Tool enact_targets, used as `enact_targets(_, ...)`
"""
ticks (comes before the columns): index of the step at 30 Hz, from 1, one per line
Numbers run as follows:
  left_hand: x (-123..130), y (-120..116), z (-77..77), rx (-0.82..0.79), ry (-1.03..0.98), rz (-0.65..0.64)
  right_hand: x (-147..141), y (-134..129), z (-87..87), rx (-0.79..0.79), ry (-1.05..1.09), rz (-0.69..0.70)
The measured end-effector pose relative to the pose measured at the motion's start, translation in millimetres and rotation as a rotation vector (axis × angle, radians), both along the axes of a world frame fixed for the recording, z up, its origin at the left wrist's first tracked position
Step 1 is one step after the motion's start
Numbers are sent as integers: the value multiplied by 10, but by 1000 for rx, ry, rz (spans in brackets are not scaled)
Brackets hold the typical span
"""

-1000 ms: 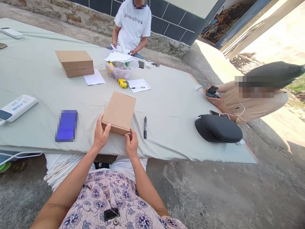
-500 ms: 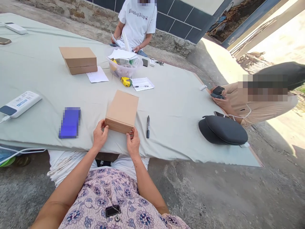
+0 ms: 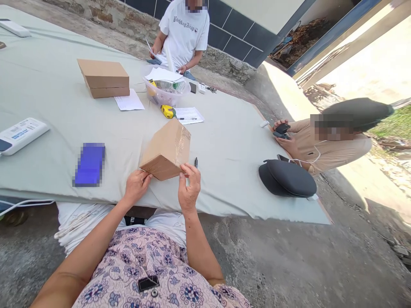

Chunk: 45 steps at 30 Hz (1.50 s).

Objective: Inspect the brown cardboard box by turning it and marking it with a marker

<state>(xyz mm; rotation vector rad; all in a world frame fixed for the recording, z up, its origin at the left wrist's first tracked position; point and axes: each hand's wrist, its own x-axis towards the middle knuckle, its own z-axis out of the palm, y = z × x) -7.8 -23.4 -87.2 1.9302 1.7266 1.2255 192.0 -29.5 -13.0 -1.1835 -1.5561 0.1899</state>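
A small brown cardboard box (image 3: 163, 147) is tilted up on its left edge in front of me, with clear tape showing along its right side. My left hand (image 3: 138, 185) pinches its lower left corner close to the cloth. At the lower right corner, my right hand (image 3: 190, 184) grips the box between thumb and fingers. A black marker (image 3: 196, 162) lies just right of the box, partly hidden behind my right hand. To the left lies a blurred blue object (image 3: 89, 165).
A larger cardboard box (image 3: 104, 79), a plastic basket (image 3: 165, 95), a yellow tape measure (image 3: 168, 111) and papers (image 3: 189, 115) lie farther back. A black case (image 3: 287, 179) sits at right, a white power strip (image 3: 24, 134) at left. Two people sit around the table.
The box has gone from flat to tilted, its right side raised. My right hand has moved up and right with that corner, now covering part of the marker.
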Motion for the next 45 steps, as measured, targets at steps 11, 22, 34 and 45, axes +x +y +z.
enact_targets(11,48,-118,73,111,-13,-3,-453,190,-88,38,-112,75)
enact_targets(22,136,-171,516,551,164,237,-392,235,-147,51,-44,127)
enact_targets(34,158,-21,536,438,213,169,-507,-86,-113,-9,-75,206)
enact_targets(45,211,69,540,452,226,167,-260,208,67,65,-286,-32)
